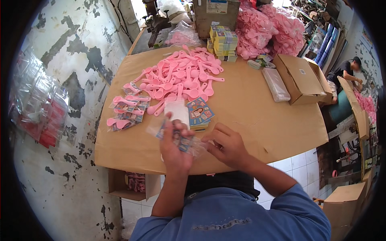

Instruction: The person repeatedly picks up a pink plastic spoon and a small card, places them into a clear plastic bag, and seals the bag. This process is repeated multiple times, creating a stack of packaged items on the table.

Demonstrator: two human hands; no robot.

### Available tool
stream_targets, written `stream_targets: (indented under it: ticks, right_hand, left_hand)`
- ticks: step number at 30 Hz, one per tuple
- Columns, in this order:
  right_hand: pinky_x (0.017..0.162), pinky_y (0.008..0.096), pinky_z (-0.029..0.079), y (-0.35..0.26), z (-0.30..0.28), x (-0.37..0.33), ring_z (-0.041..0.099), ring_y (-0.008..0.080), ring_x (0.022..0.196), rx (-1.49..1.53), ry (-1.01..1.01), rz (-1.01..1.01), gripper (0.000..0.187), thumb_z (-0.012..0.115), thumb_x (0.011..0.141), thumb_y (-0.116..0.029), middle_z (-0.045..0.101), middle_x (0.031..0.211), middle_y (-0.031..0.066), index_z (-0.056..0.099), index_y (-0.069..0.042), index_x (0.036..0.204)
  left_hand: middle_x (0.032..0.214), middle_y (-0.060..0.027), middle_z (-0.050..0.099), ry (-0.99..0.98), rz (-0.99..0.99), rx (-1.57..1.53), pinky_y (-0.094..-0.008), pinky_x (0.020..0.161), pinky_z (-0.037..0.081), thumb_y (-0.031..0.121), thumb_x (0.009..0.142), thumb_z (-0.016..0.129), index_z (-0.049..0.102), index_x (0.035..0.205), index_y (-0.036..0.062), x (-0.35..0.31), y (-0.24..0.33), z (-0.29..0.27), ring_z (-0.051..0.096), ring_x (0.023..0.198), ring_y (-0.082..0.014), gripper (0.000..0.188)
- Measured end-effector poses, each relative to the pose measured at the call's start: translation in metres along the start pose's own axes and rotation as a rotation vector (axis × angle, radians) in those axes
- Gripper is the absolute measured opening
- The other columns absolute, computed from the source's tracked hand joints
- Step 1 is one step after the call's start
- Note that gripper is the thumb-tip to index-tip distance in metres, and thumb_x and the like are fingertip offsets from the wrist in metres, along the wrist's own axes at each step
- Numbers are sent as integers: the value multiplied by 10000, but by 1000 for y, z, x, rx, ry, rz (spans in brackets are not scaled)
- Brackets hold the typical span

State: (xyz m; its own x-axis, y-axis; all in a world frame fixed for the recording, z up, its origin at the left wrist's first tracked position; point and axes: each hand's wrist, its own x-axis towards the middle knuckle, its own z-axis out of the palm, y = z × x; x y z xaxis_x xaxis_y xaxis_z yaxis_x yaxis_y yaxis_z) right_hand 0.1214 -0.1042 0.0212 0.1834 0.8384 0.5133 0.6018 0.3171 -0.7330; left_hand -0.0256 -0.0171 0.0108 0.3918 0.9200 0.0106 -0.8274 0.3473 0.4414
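My left hand [175, 154] holds a small clear plastic bag [185, 144] with a blue printed card in it, over the near edge of the table. The fingers of my right hand [227, 145] are pinched at the bag's right end; the bag is a little blurred. Just beyond them lies a stack of blue printed cards [200, 110], beside a white stack of flat sheets or bags [177, 111]. A large heap of pink measuring spoons [179, 76] spreads behind these. To its left are several filled bags [130, 107], with pink spoons and cards.
Yellow bundled packs [224, 40], bulging bags of pink spoons [257, 30] and an open cardboard box [299, 78] line the far side. A clear pack of plastic bags [276, 85] lies by the box. Below the table's left edge stands another box [152, 186]. A person [348, 72] works far right.
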Motion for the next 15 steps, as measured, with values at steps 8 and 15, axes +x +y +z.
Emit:
stream_targets:
  ticks: [8, 15]
  right_hand:
    - [767, 426, 528, 141, -48, 130, 642, 292, 818, -560, 14, -9, 195, 665, 954, -228, 646, 1007, 139, 673, -47, 1027]
    - [814, 429, 518, 192, -43, 130, 628, 326, 853, -530, -83, 66, 178, 726, 895, -165, 635, 1010, 153, 664, -37, 1002]
  left_hand:
    - [832, -4, 566, 134, 247, -104, -292, 730, 505, 281, 1062, 571, 539, 1253, 98, 3, 37, -14, 542, 733, -103, 266]
    - [882, -32, 588, 32, 271, 46, -353, 792, 527, 329, 1071, 545, 507, 1278, 98, -12, 30, -23, 575, 788, -138, 313]
